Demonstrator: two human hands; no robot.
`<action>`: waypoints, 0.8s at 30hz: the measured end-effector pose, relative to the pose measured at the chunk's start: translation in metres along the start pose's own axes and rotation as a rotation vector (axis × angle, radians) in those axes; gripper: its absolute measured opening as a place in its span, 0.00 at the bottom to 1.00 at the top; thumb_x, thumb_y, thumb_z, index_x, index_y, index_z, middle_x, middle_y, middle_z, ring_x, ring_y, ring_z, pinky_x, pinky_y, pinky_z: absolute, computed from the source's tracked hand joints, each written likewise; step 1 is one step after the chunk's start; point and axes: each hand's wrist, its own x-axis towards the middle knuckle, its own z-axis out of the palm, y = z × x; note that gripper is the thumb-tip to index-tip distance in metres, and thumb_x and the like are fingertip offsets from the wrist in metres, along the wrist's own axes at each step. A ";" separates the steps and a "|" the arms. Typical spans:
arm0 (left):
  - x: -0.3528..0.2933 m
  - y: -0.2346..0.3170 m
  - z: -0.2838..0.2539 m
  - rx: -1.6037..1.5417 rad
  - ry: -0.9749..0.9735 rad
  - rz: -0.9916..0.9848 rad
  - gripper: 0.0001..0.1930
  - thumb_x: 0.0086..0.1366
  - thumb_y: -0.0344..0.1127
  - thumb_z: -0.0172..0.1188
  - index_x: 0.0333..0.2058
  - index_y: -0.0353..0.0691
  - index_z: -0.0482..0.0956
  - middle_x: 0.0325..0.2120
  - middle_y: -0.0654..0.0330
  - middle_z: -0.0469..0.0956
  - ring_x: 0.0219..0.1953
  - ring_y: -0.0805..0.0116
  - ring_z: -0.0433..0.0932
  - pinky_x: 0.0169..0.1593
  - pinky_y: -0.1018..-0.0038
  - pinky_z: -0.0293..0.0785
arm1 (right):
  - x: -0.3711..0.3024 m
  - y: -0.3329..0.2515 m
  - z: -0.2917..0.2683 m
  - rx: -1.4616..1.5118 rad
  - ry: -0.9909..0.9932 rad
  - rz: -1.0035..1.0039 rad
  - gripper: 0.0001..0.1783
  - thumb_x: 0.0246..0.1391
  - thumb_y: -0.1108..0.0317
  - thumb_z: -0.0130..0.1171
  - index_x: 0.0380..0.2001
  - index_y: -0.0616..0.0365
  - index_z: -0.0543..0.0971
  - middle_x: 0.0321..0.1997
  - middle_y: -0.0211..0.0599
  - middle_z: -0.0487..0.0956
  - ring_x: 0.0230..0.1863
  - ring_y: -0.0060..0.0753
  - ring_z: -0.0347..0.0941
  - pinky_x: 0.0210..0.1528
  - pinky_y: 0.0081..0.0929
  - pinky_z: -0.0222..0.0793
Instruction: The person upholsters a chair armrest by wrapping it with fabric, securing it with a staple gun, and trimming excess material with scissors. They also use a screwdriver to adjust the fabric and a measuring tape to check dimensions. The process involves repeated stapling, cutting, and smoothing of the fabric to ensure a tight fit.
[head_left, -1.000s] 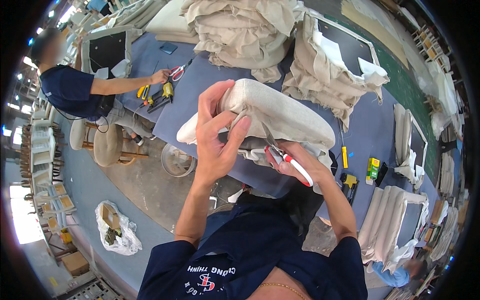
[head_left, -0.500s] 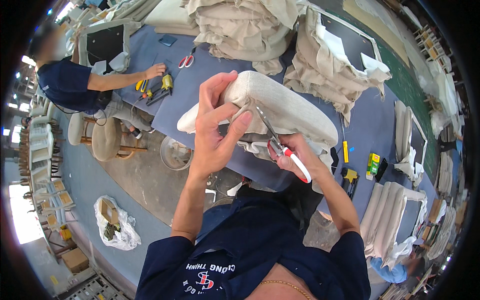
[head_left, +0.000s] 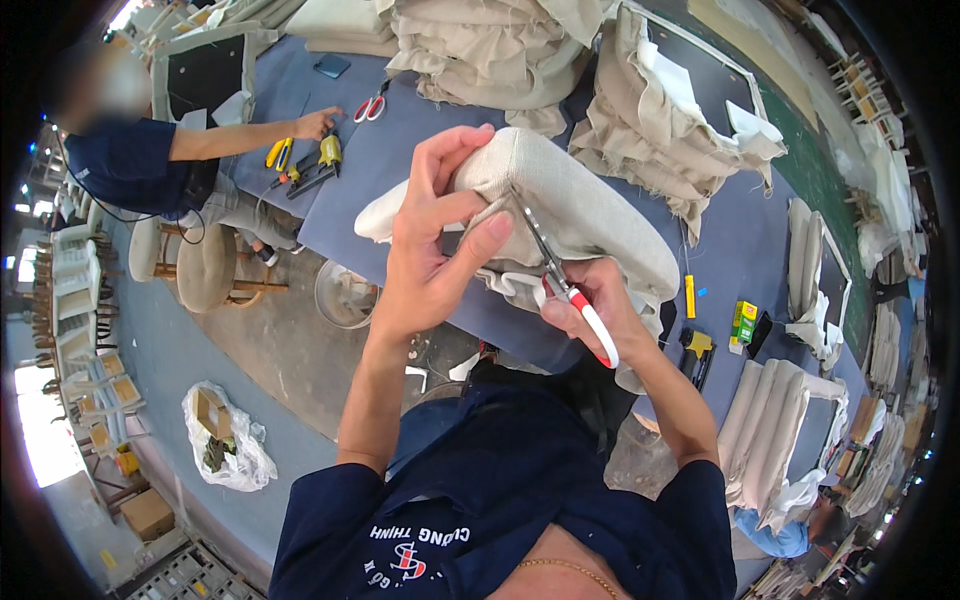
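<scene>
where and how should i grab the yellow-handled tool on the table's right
Probably best by its yellow handle, from above on your side: it is the thicker end and lies toward you, while the thin shaft points away.

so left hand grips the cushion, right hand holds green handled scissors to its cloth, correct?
The colour is wrong: the head view shows red and white handles on the scissors in the right hand. The left hand does grip the cushion.
</scene>
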 end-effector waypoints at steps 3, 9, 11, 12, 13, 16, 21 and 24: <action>0.008 -0.006 -0.006 -0.018 -0.038 0.002 0.09 0.63 0.30 0.67 0.31 0.29 0.81 0.62 0.45 0.63 0.65 0.50 0.68 0.67 0.60 0.60 | 0.003 0.017 0.003 0.004 0.064 -0.044 0.31 0.54 0.47 0.72 0.18 0.64 0.72 0.16 0.27 0.63 0.23 0.19 0.56 0.24 0.28 0.54; 0.008 -0.007 0.001 -0.031 -0.039 0.002 0.09 0.63 0.31 0.68 0.31 0.28 0.82 0.62 0.46 0.63 0.66 0.50 0.67 0.67 0.60 0.60 | 0.003 0.004 -0.006 -0.016 0.031 -0.037 0.29 0.55 0.48 0.71 0.20 0.65 0.74 0.17 0.32 0.67 0.24 0.20 0.61 0.25 0.27 0.58; 0.009 -0.007 0.003 -0.033 -0.051 0.006 0.10 0.63 0.32 0.68 0.31 0.29 0.82 0.62 0.46 0.63 0.66 0.50 0.67 0.67 0.60 0.60 | 0.001 0.002 -0.001 0.009 0.064 0.019 0.28 0.55 0.48 0.70 0.21 0.66 0.76 0.17 0.33 0.68 0.24 0.20 0.62 0.25 0.27 0.59; 0.012 -0.009 0.002 -0.029 -0.062 0.012 0.09 0.63 0.32 0.68 0.31 0.29 0.82 0.62 0.45 0.63 0.66 0.50 0.66 0.67 0.61 0.61 | 0.001 0.005 0.001 0.018 0.087 0.007 0.28 0.55 0.49 0.70 0.21 0.66 0.76 0.17 0.33 0.68 0.24 0.20 0.62 0.25 0.27 0.59; 0.015 -0.010 0.000 -0.024 -0.076 0.019 0.09 0.63 0.32 0.68 0.31 0.29 0.82 0.62 0.45 0.63 0.66 0.50 0.66 0.66 0.61 0.61 | 0.001 0.009 0.003 0.029 0.111 -0.006 0.28 0.55 0.49 0.70 0.21 0.66 0.77 0.17 0.34 0.68 0.24 0.20 0.62 0.25 0.27 0.59; 0.023 -0.011 -0.007 0.017 -0.146 0.004 0.10 0.62 0.32 0.69 0.31 0.29 0.82 0.62 0.44 0.63 0.66 0.49 0.67 0.66 0.61 0.62 | 0.002 0.002 -0.005 -0.017 0.083 0.030 0.27 0.56 0.50 0.69 0.22 0.67 0.78 0.16 0.33 0.68 0.22 0.20 0.61 0.24 0.27 0.58; 0.027 -0.011 0.003 0.006 -0.161 0.012 0.11 0.61 0.32 0.70 0.29 0.28 0.81 0.62 0.43 0.64 0.66 0.49 0.67 0.66 0.60 0.61 | -0.001 -0.001 -0.009 0.012 0.097 -0.034 0.25 0.58 0.54 0.68 0.20 0.67 0.78 0.14 0.31 0.66 0.21 0.19 0.59 0.23 0.27 0.57; 0.031 -0.010 0.007 0.003 -0.211 0.009 0.10 0.61 0.31 0.70 0.28 0.28 0.80 0.63 0.42 0.64 0.67 0.48 0.66 0.68 0.60 0.60 | -0.008 -0.011 -0.010 0.022 0.122 0.018 0.24 0.58 0.55 0.68 0.20 0.67 0.78 0.14 0.30 0.66 0.21 0.18 0.59 0.23 0.28 0.57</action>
